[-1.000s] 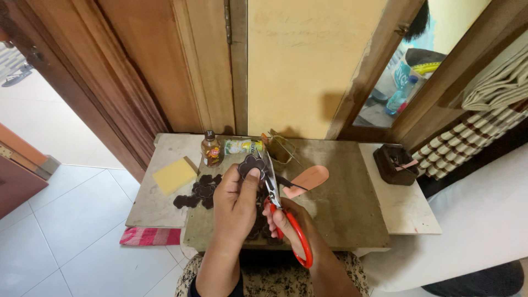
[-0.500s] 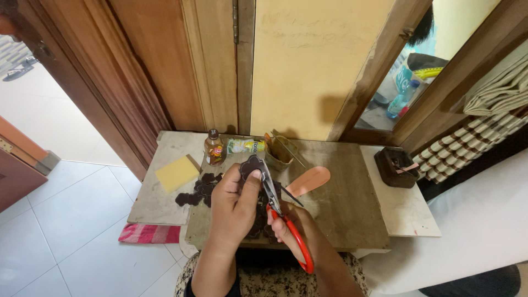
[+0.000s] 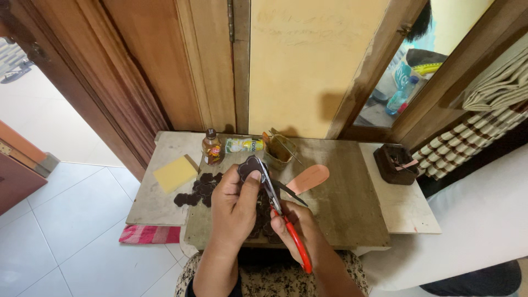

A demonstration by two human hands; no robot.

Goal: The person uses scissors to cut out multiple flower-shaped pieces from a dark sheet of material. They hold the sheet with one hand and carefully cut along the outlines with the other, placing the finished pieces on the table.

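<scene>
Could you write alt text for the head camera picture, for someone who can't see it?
Seen from above, a person's left hand holds a dark scalloped piece while the right hand works red-handled scissors at its edge, over a low wooden table. More dark cutouts, a yellow sponge and a small bottle lie at the left.

Bare board (image 3: 341,214) right, bottle (image 3: 212,147) and tin (image 3: 279,149) possibly crowding the back

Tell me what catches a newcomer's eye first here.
At centre, the left hand pinches a dark scalloped piece while the right hand works red-handled scissors against it. To the left on the low table, a yellow sponge lies beside more dark cut pieces.
</scene>
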